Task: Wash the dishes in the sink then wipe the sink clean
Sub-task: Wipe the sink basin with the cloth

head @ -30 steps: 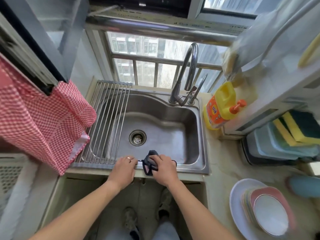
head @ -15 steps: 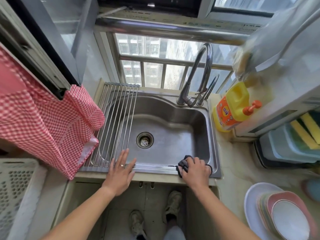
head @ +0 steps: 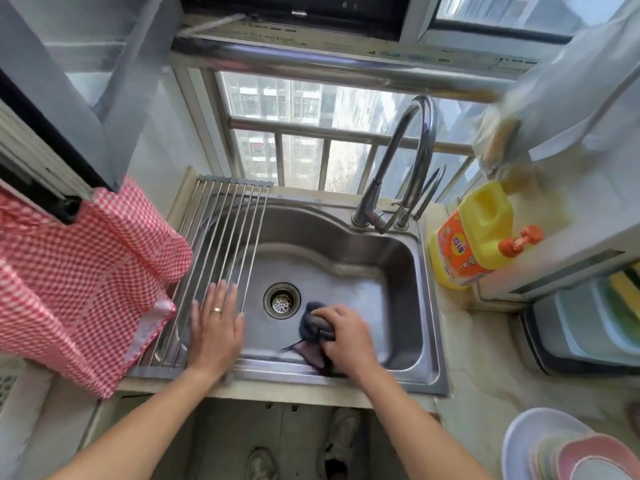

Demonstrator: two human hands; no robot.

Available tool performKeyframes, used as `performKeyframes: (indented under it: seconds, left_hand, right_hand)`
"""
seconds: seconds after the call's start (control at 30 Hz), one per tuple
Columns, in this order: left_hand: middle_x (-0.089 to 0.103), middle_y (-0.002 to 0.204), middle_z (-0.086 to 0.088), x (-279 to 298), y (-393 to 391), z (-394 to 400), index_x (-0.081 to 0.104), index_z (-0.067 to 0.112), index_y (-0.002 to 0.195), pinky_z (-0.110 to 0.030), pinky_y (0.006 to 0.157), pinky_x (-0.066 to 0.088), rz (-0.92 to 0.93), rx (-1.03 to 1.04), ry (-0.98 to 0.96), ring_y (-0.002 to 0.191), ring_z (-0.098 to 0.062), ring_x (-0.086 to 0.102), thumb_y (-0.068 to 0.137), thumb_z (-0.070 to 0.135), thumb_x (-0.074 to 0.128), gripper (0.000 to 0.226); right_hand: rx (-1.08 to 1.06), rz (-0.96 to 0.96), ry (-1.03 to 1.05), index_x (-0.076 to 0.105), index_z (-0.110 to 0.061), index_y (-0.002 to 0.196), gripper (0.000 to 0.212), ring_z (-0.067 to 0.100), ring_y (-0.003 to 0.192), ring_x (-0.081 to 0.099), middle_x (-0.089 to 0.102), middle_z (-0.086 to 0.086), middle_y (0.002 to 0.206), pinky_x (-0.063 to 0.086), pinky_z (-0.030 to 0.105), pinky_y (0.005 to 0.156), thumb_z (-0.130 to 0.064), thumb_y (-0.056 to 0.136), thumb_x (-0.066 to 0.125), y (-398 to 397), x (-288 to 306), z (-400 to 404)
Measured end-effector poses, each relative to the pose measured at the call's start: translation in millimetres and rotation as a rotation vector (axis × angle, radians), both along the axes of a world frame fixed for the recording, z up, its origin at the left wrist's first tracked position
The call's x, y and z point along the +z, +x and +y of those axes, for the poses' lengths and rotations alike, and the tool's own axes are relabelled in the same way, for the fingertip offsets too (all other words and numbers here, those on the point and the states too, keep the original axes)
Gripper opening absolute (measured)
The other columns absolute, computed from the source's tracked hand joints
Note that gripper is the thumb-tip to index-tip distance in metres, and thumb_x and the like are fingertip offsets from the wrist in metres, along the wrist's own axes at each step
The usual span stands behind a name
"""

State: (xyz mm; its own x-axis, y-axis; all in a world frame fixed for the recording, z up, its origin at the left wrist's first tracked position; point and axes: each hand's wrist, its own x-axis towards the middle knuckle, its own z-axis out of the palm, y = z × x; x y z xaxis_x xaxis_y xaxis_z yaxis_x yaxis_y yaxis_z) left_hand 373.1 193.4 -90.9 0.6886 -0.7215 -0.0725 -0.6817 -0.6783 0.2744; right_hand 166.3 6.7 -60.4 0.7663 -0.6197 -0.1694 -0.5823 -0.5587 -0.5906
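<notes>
I count one steel sink with one drain strainer and one tall faucet. One roll-up rack spans its left side — about ten rods, though blur makes that uncertain. Two hands: one left hand, one right hand, and one dark cloth. One yellow detergent bottle, one checked red towel, one stack of plates — too blurred to count singly.

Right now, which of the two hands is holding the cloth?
The right hand, gripping the dark cloth inside the sink; the left hand lies flat on the roll-up rack.
</notes>
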Motion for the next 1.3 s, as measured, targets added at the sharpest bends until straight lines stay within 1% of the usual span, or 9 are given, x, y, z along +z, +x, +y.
performKeyframes:
  seconds: [0.13, 0.27, 0.43, 0.6, 0.73, 0.87, 1.1, 1.2, 1.3]
  left_hand:
    - [0.001, 0.169, 0.001, -19, 15, -14, 0.007, 0.022, 0.161, -0.055, 0.125, 0.002, -0.056, -0.009, 0.004, 0.156, -0.018, -0.003, 0.101, 0.047, 0.019, 0.067]
    - [0.000, 0.169, 0.001, -20, 10, -16, 0.006, 0.021, 0.162, -0.054, 0.125, 0.002, -0.079, -0.009, -0.004, 0.156, -0.018, -0.003, 0.100, 0.045, 0.023, 0.068]
    - [0.003, 0.169, -0.001, -16, 10, -17, 0.009, 0.019, 0.162, -0.053, 0.125, 0.004, -0.104, 0.002, 0.041, 0.156, -0.018, -0.002, 0.099, 0.044, 0.026, 0.070]
    - [0.005, 0.169, -0.003, -11, 9, -15, 0.011, 0.018, 0.161, -0.054, 0.125, 0.006, -0.099, -0.006, 0.052, 0.156, -0.020, 0.000, 0.098, 0.045, 0.026, 0.071]
    - [0.005, 0.169, -0.004, -11, 9, -15, 0.011, 0.017, 0.161, -0.054, 0.125, 0.007, -0.103, -0.003, 0.039, 0.156, -0.021, 0.001, 0.098, 0.045, 0.027, 0.071]
    - [0.006, 0.169, -0.004, -10, 9, -16, 0.010, 0.017, 0.161, -0.053, 0.125, 0.007, -0.101, -0.001, 0.031, 0.156, -0.021, 0.001, 0.099, 0.044, 0.028, 0.071]
    - [0.009, 0.169, -0.005, -10, 8, -14, 0.013, 0.016, 0.161, -0.051, 0.125, 0.005, -0.105, -0.004, 0.013, 0.156, -0.022, 0.004, 0.099, 0.043, 0.028, 0.070]
    - [0.008, 0.169, -0.004, -10, 7, -13, 0.012, 0.016, 0.161, -0.051, 0.125, 0.006, -0.095, -0.001, 0.017, 0.156, -0.021, 0.002, 0.099, 0.043, 0.027, 0.069]
    - [0.007, 0.169, -0.004, -9, 8, -13, 0.011, 0.017, 0.161, -0.051, 0.125, 0.008, -0.086, 0.006, 0.023, 0.156, -0.020, 0.001, 0.099, 0.043, 0.027, 0.070]
  right_hand:
    - [-0.026, 0.194, -0.651, 0.069, -0.030, 0.115, 0.046, 0.032, 0.104, 0.055, 0.060, 0.005, 0.119, 0.043, 0.047, 0.085, -0.016, 0.072, 0.076, -24, 3, -111]
    - [0.008, 0.398, -0.807, 0.071, -0.026, 0.112, 0.026, 0.033, 0.113, 0.050, 0.058, 0.007, 0.125, 0.038, 0.052, 0.100, -0.022, 0.086, 0.072, -63, -8, -171]
    - [-0.086, 0.455, -0.626, 0.071, -0.029, 0.111, 0.052, 0.030, 0.116, 0.049, 0.059, 0.000, 0.126, 0.042, 0.049, 0.087, -0.024, 0.060, 0.083, -90, -12, -128]
    - [-0.021, 0.635, -0.375, 0.070, -0.034, 0.099, 0.032, 0.021, 0.092, 0.062, 0.068, -0.008, 0.091, 0.045, 0.036, 0.074, -0.040, 0.071, 0.057, -90, -16, -39]
    - [-0.247, 0.462, -0.137, 0.068, -0.031, 0.095, 0.026, 0.027, 0.090, 0.065, 0.070, -0.003, 0.087, 0.050, 0.035, 0.071, -0.034, 0.074, 0.053, -62, -11, -9]
    - [-0.080, 0.314, 0.064, 0.069, -0.032, 0.095, 0.036, 0.023, 0.094, 0.061, 0.069, -0.007, 0.091, 0.050, 0.035, 0.074, -0.037, 0.070, 0.044, -21, -7, 21]
    - [0.208, 0.303, 0.404, 0.071, -0.049, 0.094, 0.040, 0.013, 0.105, 0.056, 0.066, -0.011, 0.106, 0.047, 0.046, 0.092, -0.069, 0.086, 0.038, 47, -7, 57]
    - [0.179, 0.263, 0.555, 0.074, -0.048, 0.098, 0.024, 0.006, 0.106, 0.061, 0.071, -0.015, 0.110, 0.047, 0.030, 0.098, -0.054, 0.087, 0.053, 25, 0, 33]
    - [0.148, 0.433, 0.537, 0.077, -0.042, 0.102, 0.022, 0.004, 0.101, 0.064, 0.073, -0.019, 0.108, 0.048, 0.020, 0.089, -0.050, 0.090, 0.060, -16, 5, -13]
